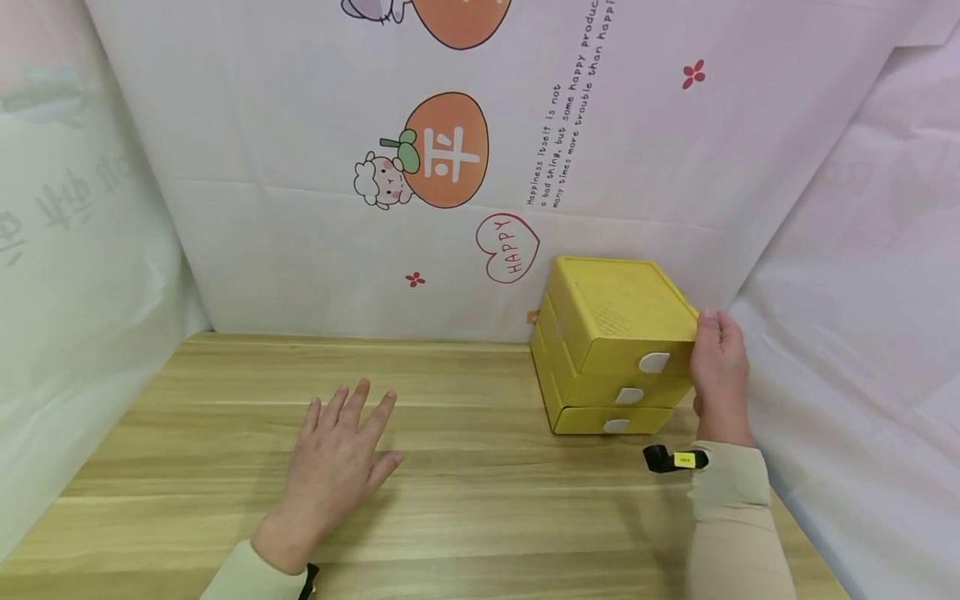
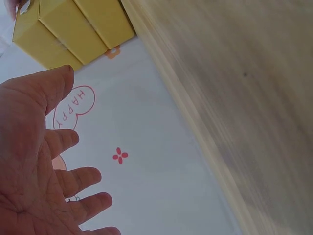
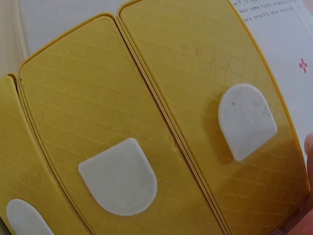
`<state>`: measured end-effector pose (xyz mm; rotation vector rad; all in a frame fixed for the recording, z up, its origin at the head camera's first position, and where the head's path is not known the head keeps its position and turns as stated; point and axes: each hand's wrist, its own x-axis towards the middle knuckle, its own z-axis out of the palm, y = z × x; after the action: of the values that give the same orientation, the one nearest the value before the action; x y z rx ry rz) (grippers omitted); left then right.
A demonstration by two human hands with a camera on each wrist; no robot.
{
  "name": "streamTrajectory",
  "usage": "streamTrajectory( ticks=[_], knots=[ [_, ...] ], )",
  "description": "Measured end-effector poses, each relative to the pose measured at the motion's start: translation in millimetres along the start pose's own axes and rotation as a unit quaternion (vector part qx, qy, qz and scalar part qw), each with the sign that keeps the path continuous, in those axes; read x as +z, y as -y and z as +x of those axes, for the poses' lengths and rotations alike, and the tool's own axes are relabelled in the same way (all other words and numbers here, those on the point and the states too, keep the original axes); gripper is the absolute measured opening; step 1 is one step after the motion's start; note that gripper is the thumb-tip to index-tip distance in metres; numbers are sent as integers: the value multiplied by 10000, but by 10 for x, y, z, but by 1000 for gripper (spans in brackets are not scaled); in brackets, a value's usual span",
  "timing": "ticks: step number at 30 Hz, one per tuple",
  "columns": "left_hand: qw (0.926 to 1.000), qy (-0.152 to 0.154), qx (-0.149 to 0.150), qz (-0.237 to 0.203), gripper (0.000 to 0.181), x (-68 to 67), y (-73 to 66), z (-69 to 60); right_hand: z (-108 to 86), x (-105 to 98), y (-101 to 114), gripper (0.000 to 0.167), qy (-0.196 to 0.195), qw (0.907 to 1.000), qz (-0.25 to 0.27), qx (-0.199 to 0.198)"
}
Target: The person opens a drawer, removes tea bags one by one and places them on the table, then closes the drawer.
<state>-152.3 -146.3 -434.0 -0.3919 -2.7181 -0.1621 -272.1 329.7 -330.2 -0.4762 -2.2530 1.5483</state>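
A yellow box of three stacked drawers (image 1: pixel 637 300) with white tabs stands at the right rear of the table, its drawers closed. My right hand (image 1: pixel 722 375) lies along the box's right side, fingertips at its top edge; whether it grips the box is hard to tell. The right wrist view is filled by the yellow drawer fronts (image 3: pixel 117 98), with part of the hand at the right edge. My left hand (image 1: pixel 335 458) is over the table left of the box, fingers spread and holding nothing; the left wrist view shows its palm (image 2: pixel 24 161) and spread fingers.
The wood-grain table (image 1: pixel 450 500) runs up to a white printed sheet (image 1: pixel 300 250) behind it. White sheets also hang at the left (image 1: pixel 82 250) and right (image 1: pixel 862 333). A black wrist camera mount (image 1: pixel 663 458) sits at the right cuff.
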Motion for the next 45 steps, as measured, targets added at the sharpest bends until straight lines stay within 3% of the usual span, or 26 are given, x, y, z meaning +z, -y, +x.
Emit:
streamTrajectory(
  ticks=[12,27,45],
  knots=[
    [10000,-39,18,37,77,6,-11,4,79,-45,-13,71,87,9989,125,453],
    [10000,-91,28,5,78,11,-29,-1,98,-38,5,59,198,9979,212,585],
    [9998,-187,90,22,78,3,-55,-2,-25,-11,45,59,343,9984,31,439]
  ],
)
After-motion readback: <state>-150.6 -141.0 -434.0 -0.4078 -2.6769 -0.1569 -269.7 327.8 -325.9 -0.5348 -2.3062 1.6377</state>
